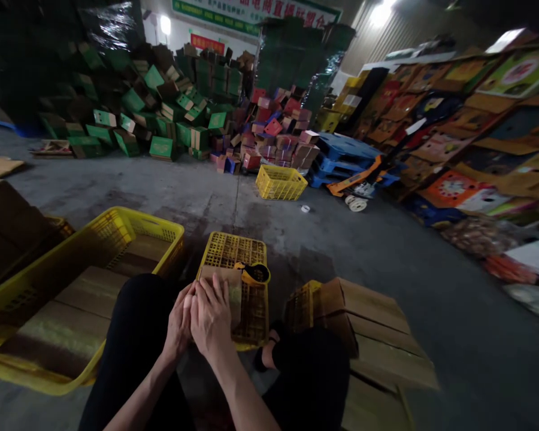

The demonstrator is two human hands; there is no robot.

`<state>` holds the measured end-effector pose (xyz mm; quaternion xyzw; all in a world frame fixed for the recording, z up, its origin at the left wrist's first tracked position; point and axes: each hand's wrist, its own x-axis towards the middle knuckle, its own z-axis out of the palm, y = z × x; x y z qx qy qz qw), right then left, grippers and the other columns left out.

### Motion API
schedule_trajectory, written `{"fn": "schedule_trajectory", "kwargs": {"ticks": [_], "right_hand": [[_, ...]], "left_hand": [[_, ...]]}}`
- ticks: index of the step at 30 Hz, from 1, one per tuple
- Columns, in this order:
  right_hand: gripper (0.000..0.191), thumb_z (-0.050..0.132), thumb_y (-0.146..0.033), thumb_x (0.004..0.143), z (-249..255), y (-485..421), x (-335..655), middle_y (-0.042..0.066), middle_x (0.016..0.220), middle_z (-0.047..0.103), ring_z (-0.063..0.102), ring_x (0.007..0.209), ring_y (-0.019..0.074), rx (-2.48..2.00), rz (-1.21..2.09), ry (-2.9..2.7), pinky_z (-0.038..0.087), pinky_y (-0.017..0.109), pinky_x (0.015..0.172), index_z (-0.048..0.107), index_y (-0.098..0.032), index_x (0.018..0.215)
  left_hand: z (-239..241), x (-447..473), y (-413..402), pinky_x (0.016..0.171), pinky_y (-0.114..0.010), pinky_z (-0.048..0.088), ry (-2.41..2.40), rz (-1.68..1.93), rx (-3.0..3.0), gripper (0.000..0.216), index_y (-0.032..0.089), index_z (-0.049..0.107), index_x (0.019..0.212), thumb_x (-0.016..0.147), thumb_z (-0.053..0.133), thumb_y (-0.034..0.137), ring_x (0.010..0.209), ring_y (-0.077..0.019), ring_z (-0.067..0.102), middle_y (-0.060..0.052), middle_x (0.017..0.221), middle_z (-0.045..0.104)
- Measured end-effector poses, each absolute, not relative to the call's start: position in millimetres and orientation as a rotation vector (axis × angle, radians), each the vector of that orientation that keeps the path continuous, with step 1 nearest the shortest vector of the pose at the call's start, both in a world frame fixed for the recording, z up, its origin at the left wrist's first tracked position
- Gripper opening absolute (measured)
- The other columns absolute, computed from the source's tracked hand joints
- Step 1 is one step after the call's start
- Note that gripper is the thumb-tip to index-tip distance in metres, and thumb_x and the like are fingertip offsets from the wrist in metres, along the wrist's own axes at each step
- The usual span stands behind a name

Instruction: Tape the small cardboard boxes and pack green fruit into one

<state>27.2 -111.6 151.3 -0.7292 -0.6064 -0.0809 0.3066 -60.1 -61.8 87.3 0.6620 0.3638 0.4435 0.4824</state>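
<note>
A small brown cardboard box (pixel 235 294) lies on an upturned yellow plastic crate (pixel 227 244) between my knees. My right hand (pixel 210 314) rests on the box top with its fingers stretched out and slightly apart. Against the box's left edge, my left hand (pixel 179 320) has its fingers bent round it, partly covered by my right hand, and the two thumbs meet. Just right of the box, a yellow and black tape dispenser (pixel 255 273) sits on the crate.
Left of me, a large yellow crate (pixel 150 222) contains several flat cardboard boxes (pixel 78 323). More cardboard boxes (pixel 377 308) are stacked at my right knee. Ahead stand a yellow basket (pixel 281 182), a pallet jack (pixel 357 179) and blue pallets (pixel 341 149). Green boxes (pixel 161 147) are heaped behind.
</note>
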Motion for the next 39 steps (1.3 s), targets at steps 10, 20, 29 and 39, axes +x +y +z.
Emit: {"fn": "schedule_trajectory", "kwargs": {"ticks": [10, 20, 29, 39], "right_hand": [[0.049, 0.048, -0.022, 0.1, 151.8, -159.4, 17.6, 0.006, 0.149, 0.056, 0.044, 0.143, 0.0284, -1.955, -0.144, -1.645, 0.038, 0.053, 0.12, 0.051, -0.022, 0.148], [0.044, 0.046, -0.019, 0.102, 149.3, -203.8, 70.0, 0.009, 0.146, 0.059, 0.054, 0.136, 0.0277, -2.044, -0.195, -1.515, 0.049, 0.051, 0.113, 0.056, -0.021, 0.144], [0.043, 0.044, -0.013, 0.101, 123.2, -210.3, 69.7, 0.013, 0.139, 0.063, 0.062, 0.128, 0.0221, -1.795, -0.13, -1.294, 0.056, 0.037, 0.105, 0.057, -0.019, 0.141], [0.035, 0.046, -0.02, 0.104, 120.8, -198.7, 91.0, 0.012, 0.13, 0.068, 0.066, 0.121, 0.0222, -1.739, -0.008, -1.105, 0.056, 0.039, 0.104, 0.067, -0.022, 0.131]], "left_hand": [[99.8, -58.2, -68.1, 0.121, -0.042, 0.037, 0.774, 0.947, 1.667, 0.052, 0.028, 0.043, 0.155, 0.109, 0.024, 0.044, 0.147, -0.023, 0.041, -0.006, 0.16, 0.043], [86.3, -60.7, -50.9, 0.12, -0.053, 0.037, 0.824, 0.993, 1.977, 0.045, 0.025, 0.059, 0.142, 0.106, 0.037, 0.042, 0.141, -0.0273, 0.047, -0.009, 0.149, 0.054], [133.7, -49.0, -64.2, 0.118, -0.05, 0.042, 0.578, 0.884, 2.613, 0.044, 0.023, 0.054, 0.146, 0.103, 0.049, 0.032, 0.146, -0.0288, 0.041, -0.009, 0.155, 0.049], [135.0, -24.4, -83.2, 0.118, -0.047, 0.041, 0.461, 0.782, 2.855, 0.055, 0.019, 0.04, 0.156, 0.104, 0.047, 0.036, 0.147, -0.0291, 0.042, -0.011, 0.159, 0.043]]}}
